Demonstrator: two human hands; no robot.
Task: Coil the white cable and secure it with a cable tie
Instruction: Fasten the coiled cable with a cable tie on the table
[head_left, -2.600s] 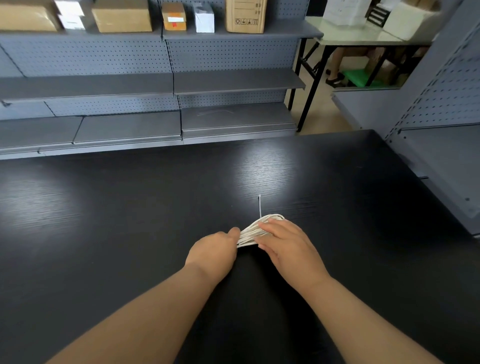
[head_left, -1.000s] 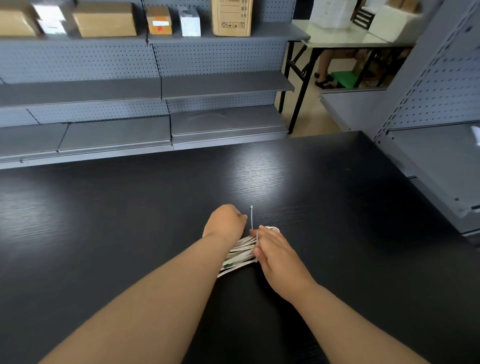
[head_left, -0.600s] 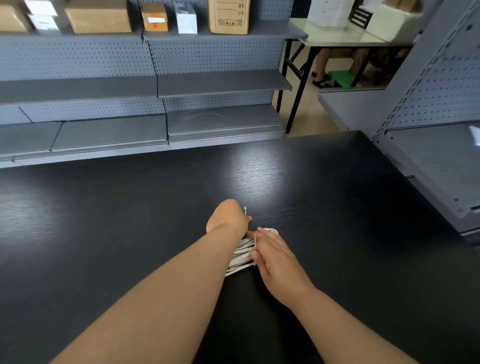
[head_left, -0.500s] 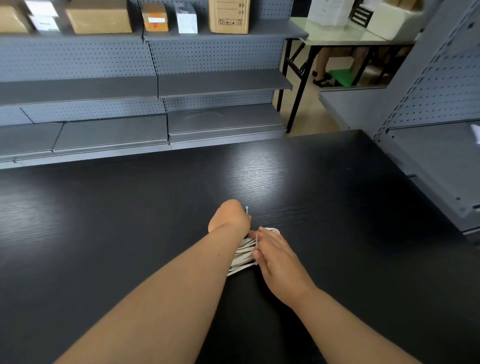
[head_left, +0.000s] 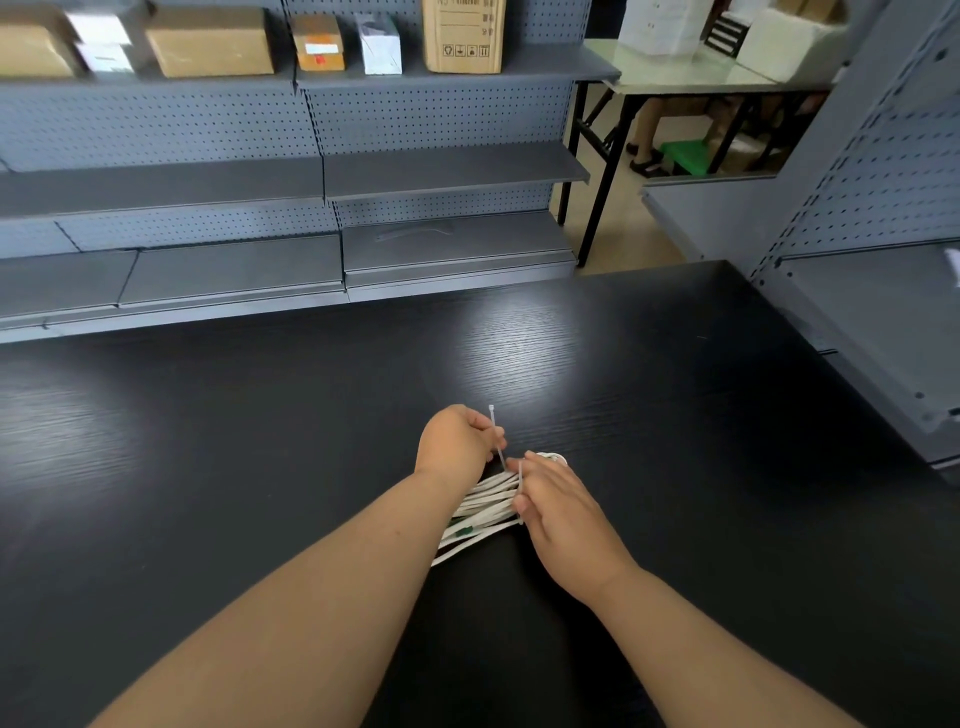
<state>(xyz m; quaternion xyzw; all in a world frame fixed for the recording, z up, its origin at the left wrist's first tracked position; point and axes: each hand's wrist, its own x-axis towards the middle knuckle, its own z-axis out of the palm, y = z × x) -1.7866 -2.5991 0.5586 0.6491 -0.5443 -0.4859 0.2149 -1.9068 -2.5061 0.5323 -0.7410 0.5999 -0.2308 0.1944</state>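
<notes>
The coiled white cable (head_left: 483, 506) lies flattened on the black table (head_left: 260, 441), with a small green mark on one strand. A thin white cable tie (head_left: 496, 436) runs round the bundle, its tail sticking up and away from me. My left hand (head_left: 457, 441) grips that tail in curled fingers, just beyond the coil. My right hand (head_left: 556, 504) lies over the right part of the coil, fingers pinching the tie where it crosses the strands. The coil's far loop shows past my right fingers.
Grey pegboard shelving (head_left: 311, 182) runs along the table's far edge, with cardboard boxes (head_left: 208, 41) on its top shelf. Another grey shelf unit (head_left: 883, 312) borders the table on the right. A folding table (head_left: 675, 78) and a seated person's legs stand behind.
My left hand moved from the coil's left end to the tie's tail and took hold of it. The tie, earlier lying straight beyond the coil, now wraps the bundle. My right hand stays on the coil.
</notes>
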